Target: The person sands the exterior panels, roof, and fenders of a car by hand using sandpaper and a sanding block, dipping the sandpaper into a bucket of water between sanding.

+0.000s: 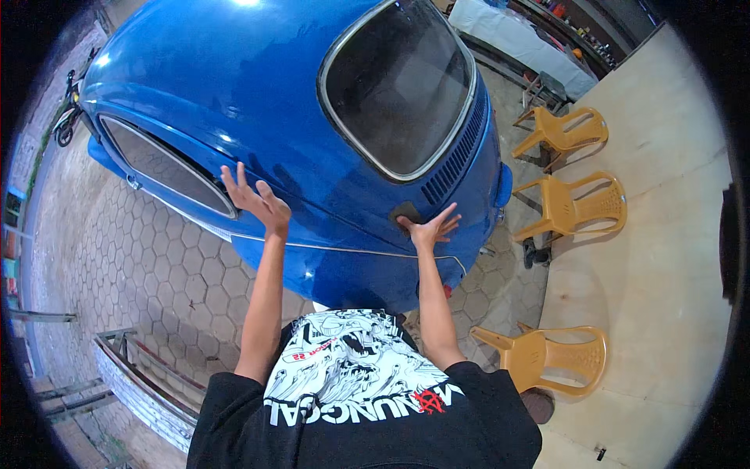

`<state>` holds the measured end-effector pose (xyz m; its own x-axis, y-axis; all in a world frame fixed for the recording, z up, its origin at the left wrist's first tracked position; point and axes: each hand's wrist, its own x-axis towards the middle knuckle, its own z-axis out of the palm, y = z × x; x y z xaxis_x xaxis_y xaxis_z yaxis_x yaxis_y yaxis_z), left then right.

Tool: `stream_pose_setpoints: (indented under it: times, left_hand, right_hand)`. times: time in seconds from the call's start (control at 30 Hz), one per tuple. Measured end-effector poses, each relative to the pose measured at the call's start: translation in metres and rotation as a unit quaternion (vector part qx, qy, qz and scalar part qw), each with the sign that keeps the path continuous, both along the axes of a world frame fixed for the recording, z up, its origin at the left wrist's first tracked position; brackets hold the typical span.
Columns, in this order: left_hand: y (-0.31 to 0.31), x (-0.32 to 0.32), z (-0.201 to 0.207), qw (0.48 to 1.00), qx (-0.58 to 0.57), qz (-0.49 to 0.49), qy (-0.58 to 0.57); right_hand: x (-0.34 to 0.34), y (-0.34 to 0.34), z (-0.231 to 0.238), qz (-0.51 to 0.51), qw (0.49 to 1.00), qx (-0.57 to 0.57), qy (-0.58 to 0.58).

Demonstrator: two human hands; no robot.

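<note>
A rounded blue car (211, 70) fills the area before me, its paint glossy. My left hand (258, 202) is raised over the car's side, near the rear end of the side window (164, 162), with fingers spread and nothing in them. My right hand (432, 230) is over the rear corner, below the louvred vents (453, 166). Its fingers are spread too, and the thumb reaches to a small dark, flat patch (404, 211) on the bodywork. Whether the thumb presses on that patch I cannot tell. Higher up is the chrome-edged rear window (400, 86).
Yellow plastic chairs (574, 207) stand along the pale wall (644, 234) at the right. A bench-like frame (148, 391) is at the lower left on hexagonal paving (133, 250). A motorbike (69, 113) stands far left; a white-covered table (523, 47) is at the back right.
</note>
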<state>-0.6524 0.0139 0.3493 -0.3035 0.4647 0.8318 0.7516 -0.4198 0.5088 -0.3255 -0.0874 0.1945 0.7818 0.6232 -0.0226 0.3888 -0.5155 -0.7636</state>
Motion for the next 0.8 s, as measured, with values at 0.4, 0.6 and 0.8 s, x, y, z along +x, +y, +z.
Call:
stream_pose_setpoints:
  times: [0.4, 0.6, 0.8]
  left_hand:
    - [0.09, -0.091, 0.073, 0.994, 0.067, -0.011, -0.085]
    - [0.101, -0.081, 0.066, 0.989, 0.072, -0.025, -0.127]
    - [0.1, -0.088, 0.063, 0.988, 0.05, -0.001, -0.147]
  right_hand:
    - [-0.176, 0.144, 0.195, 0.219, 0.906, 0.255, -0.257]
    - [-0.271, 0.212, 0.271, 0.299, 0.831, 0.289, -0.369]
    - [-0.297, 0.219, 0.272, 0.419, 0.741, 0.28, -0.443]
